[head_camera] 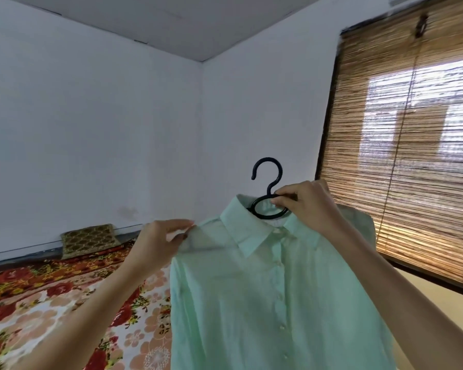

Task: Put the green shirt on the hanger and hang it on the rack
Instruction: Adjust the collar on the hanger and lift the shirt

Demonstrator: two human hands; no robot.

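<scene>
A pale green button-up shirt (pixel 267 295) hangs in the air in front of me, its collar around a black plastic hanger (pixel 268 180). Only the hanger's hook and neck ring show; its arms are hidden inside the shirt. My right hand (pixel 305 204) pinches the hanger's ring at the collar. My left hand (pixel 161 241) grips the shirt's left shoulder seam between thumb and fingers. No rack is in view.
A bed with a red and peach floral sheet (pixel 51 303) lies low on the left, with a patterned cushion (pixel 88 240) against the white wall. A bamboo blind (pixel 412 145) covers the window on the right.
</scene>
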